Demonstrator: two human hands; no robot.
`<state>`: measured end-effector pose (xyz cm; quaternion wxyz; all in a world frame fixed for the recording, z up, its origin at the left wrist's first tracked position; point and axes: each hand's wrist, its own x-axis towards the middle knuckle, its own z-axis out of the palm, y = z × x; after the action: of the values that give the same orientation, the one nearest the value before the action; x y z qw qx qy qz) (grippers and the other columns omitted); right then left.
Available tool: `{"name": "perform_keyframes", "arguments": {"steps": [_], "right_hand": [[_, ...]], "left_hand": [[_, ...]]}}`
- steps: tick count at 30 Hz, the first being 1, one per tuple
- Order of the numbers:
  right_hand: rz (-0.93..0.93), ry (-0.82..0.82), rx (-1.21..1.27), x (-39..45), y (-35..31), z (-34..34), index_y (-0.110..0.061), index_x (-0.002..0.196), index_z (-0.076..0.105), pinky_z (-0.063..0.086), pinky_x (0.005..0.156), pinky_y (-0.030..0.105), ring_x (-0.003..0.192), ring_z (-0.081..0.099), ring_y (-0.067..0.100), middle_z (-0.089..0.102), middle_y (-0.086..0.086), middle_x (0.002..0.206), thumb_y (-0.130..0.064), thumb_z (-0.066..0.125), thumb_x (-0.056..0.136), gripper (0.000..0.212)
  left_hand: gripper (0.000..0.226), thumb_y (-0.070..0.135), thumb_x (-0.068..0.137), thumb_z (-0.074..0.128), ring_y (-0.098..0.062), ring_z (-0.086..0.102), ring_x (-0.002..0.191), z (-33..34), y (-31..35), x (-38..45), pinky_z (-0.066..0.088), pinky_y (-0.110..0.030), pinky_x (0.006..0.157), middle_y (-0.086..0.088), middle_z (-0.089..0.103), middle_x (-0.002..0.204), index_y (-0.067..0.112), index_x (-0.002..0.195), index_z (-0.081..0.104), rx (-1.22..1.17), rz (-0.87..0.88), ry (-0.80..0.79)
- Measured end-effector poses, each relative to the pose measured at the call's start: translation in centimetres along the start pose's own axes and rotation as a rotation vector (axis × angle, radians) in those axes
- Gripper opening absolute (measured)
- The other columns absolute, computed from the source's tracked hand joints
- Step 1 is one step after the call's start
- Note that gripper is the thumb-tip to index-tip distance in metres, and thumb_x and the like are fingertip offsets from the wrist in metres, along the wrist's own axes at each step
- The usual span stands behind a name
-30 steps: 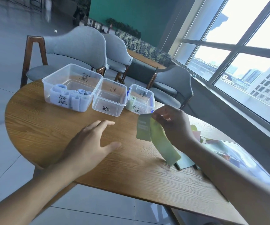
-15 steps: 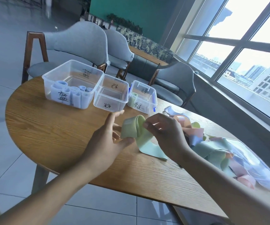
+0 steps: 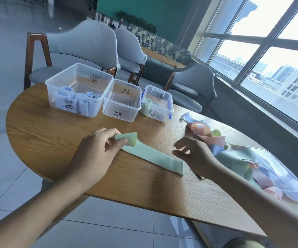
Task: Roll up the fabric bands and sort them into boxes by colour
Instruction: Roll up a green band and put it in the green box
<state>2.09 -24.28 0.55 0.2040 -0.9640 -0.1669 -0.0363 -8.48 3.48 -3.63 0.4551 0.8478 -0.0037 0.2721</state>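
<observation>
The folded end of the green band (image 3: 151, 154), lying flat across the table (image 3: 46, 133), is being pinched by the left hand (image 3: 98, 151) while the right hand (image 3: 194, 156), seemingly open and blurred, is being held beside its tail, so the roll could be skewed or loosened if the tail is left unguided.

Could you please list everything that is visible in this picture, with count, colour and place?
table: one, wooden, rounded, under everything.
boxes: three, clear plastic, in a row at the far side of the table.
blue rolls: several, in the biggest box.
middle box: holds nothing visible.
green roll: one, in the smallest box.
green band: one, flat on the table, one end folded over.
loose bands: a pile, pink, blue and green, at the table's right side.
chairs: three, grey, behind the table.
left hand: pinches the band's folded end.
right hand: blurred, holds nothing.
</observation>
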Motion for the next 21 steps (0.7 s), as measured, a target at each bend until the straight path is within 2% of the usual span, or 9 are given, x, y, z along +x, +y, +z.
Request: {"name": "perform_keyframes", "arguments": {"steps": [2,4,5,9,13,15,19,21], "right_hand": [[0.079,-0.038,-0.078,-0.3,0.9,0.0,-0.022,0.103,0.069,0.048,0.068,0.022,0.079,0.062,0.008,0.068,-0.011,0.096,-0.036,0.076,0.086,0.023],[0.147,-0.082,-0.086,-0.8,1.2,0.0,-0.02,0.105,0.067,0.039,0.048,0.011,0.071,0.057,0.007,0.067,-0.007,0.098,-0.041,0.074,0.086,0.029],[0.171,-0.095,-0.085,-1.0,1.1,0.1,-0.02,0.106,0.067,0.036,0.044,0.011,0.07,0.055,0.007,0.065,-0.006,0.098,-0.042,0.073,0.087,0.03],[0.26,-0.104,-0.124,-1.5,0.8,0.5,-0.019,0.105,0.066,0.037,0.053,0.02,0.074,0.054,0.006,0.06,-0.007,0.09,-0.041,0.072,0.088,0.029],[0.324,-0.134,-0.143,-1.3,0.6,1.1,-0.018,0.09,0.066,0.043,0.058,0.027,0.076,0.057,0.016,0.065,0.004,0.093,-0.039,0.075,0.086,0.023],[0.357,-0.118,-0.061,-1.3,0.7,1.2,-0.018,0.095,0.06,0.044,0.053,0.025,0.073,0.057,0.018,0.062,0.005,0.097,-0.03,0.074,0.087,0.02],[0.32,-0.014,0.036,-1.0,0.8,0.8,-0.017,0.101,0.057,0.04,0.039,0.021,0.065,0.056,0.016,0.063,0.004,0.097,-0.015,0.067,0.091,0.015],[0.293,0.053,0.061,-0.4,0.8,0.2,-0.019,0.103,0.057,0.047,0.047,0.026,0.071,0.058,0.018,0.061,0.0,0.094,-0.016,0.07,0.09,0.019]], "left_hand": [[0.017,0.042,0.091,0.064,-0.007,0.056,0.07,-0.3,-0.1,0.0,0.047,-0.03,0.065,0.007,0.058,0.076,0.027,0.085,0.068,0.027,-0.015,-0.001],[0.016,0.041,0.09,0.067,-0.007,0.057,0.07,-0.4,-0.2,0.0,0.046,-0.028,0.065,0.007,0.058,0.08,0.026,0.087,0.071,0.031,-0.035,0.007],[0.014,0.039,0.089,0.069,-0.008,0.057,0.071,-0.3,-0.2,0.0,0.047,-0.029,0.066,0.007,0.058,0.083,0.026,0.087,0.072,0.021,-0.044,0.021],[0.011,0.034,0.086,0.074,-0.013,0.056,0.08,-0.4,-0.3,0.0,0.048,-0.033,0.074,0.007,0.055,0.095,0.025,0.092,0.074,0.006,-0.038,0.073],[0.006,0.03,0.09,0.07,-0.013,0.056,0.079,-0.8,-0.2,0.2,0.044,-0.032,0.071,0.012,0.059,0.087,0.024,0.091,0.073,0.037,0.018,0.084],[0.001,0.025,0.091,0.069,-0.013,0.055,0.08,-1.0,0.0,0.1,0.04,-0.031,0.07,0.014,0.06,0.084,0.027,0.092,0.069,0.082,0.046,0.09],[0.009,0.022,0.092,0.064,-0.012,0.056,0.085,-1.3,0.5,0.0,0.04,-0.031,0.072,0.017,0.063,0.088,0.028,0.098,0.059,0.09,0.027,0.107],[0.007,0.024,0.094,0.062,-0.009,0.057,0.08,-1.4,0.7,-0.1,0.039,-0.03,0.066,0.015,0.063,0.084,0.028,0.094,0.057,0.074,0.014,0.106]]}}
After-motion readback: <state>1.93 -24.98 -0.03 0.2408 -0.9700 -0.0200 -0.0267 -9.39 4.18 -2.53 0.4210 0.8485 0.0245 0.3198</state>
